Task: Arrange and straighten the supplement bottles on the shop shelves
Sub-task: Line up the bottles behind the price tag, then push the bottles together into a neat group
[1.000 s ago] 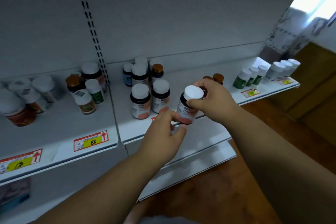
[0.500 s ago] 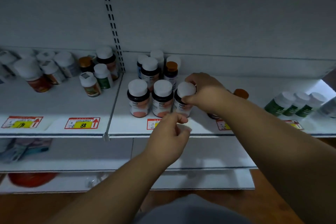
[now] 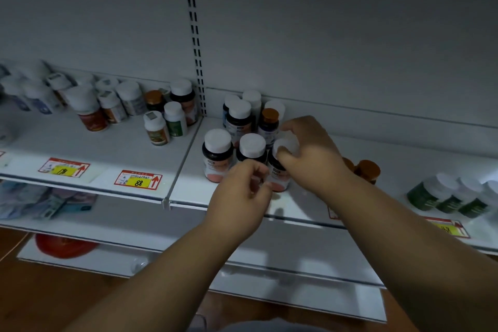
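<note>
**Mia:** Why is the right hand on top of that bottle?

**Ben:** Its fingers curl round the white cap of the third bottle. It looks like a hold for turning the bottle, so the label faces out like the others.

**Mia:** Where does that bottle stand?

**Ben:** On the shelf, near the front edge. It is at the right end of a row of three. The middle bottle is just beside it, and the left bottle comes next. All three have white caps and pink on the labels.

**Mia:** So same ones go together?

**Ben:** I think so. That way a shopper sees one neat row.

**Mia:** And the left hand?

**Ben:** It is low, in front of the row. Its fingers are bent in near the bottom of the third bottle. I cannot tell if they pinch it or only hover close. Maybe it steadies the bottom so the bottle does not tip.

**Mia:** What is behind the row?

**Ben:** More bottles, packed close. One has an orange cap. To the right stand brown-capped bottles and green bottles, well apart from the row.

**Mia:** And the left side?

**Ben:** A messy bunch, some leaning. I guess those need fixing too.
</note>
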`<state>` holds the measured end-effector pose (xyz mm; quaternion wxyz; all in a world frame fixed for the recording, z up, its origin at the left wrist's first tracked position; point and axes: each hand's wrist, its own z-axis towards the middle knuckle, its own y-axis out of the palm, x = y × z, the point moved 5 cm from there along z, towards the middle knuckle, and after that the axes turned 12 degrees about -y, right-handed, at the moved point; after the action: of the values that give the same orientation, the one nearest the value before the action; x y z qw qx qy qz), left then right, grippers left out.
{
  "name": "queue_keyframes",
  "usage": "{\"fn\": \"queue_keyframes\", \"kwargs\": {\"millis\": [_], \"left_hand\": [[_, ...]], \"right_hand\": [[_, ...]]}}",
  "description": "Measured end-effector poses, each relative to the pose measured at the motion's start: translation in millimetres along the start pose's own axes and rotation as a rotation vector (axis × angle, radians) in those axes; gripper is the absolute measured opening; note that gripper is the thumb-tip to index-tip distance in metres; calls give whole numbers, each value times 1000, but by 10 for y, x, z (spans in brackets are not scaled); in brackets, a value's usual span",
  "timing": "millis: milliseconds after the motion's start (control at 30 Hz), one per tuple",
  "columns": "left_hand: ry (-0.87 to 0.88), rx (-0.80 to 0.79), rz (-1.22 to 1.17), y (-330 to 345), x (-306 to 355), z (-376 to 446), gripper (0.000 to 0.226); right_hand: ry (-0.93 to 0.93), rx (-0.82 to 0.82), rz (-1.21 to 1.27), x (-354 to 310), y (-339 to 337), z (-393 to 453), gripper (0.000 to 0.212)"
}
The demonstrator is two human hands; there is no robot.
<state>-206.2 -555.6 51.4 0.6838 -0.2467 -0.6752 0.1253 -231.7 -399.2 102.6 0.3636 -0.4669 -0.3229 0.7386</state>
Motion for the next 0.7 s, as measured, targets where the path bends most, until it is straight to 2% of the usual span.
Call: {"fn": "queue_keyframes", "kwargs": {"millis": [67,167,267,400,467,567,633,700], "left_hand": [[37,23,-10,-139,36,22,17],[103,46,14,-402,94,95,16],[156,63,87,-671,170,261,14],[327,100,251,-843,315,408,17],[329,80,248,-838,318,474,22],[364,110,230,-799,352,586,26],[384,150,202,-773,388,672,24],[363,162,169,-748,403,743,22]], "right_hand": [[-49,93,14,-96,-33,48,34],[-18,107,9,-144,-7,245,24],[69,23,-95,-81,59,513,21],[105,-123,-131,12,167,800,24],[139,-253,-175,74,260,885,7],[149,-417,-256,163,390,963,23],[119,-420,-272,188,417,1027,25],[87,-387,-279,204,427,1095,36]]}}
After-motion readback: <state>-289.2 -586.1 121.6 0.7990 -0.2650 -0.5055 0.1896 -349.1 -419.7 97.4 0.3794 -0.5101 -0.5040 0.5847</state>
